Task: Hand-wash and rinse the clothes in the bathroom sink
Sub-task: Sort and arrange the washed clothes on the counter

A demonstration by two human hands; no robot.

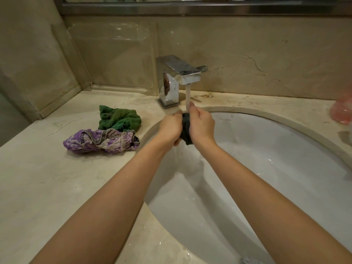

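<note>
Dark cloth (185, 128) — bunched, soaked, judged limp and slippery — sits under the tap's stream (187, 96) over the sink (285, 149), left hand (169, 128) and right hand (202, 126) both gripping it, best squeezed mid-wad.

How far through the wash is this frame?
Done: nothing clearly finished. In hand: left hand and right hand squeeze a dark garment under the running tap over the sink. Left: the purple patterned garment and green cloth lie on the counter; whether they are washed cannot be told.
</note>
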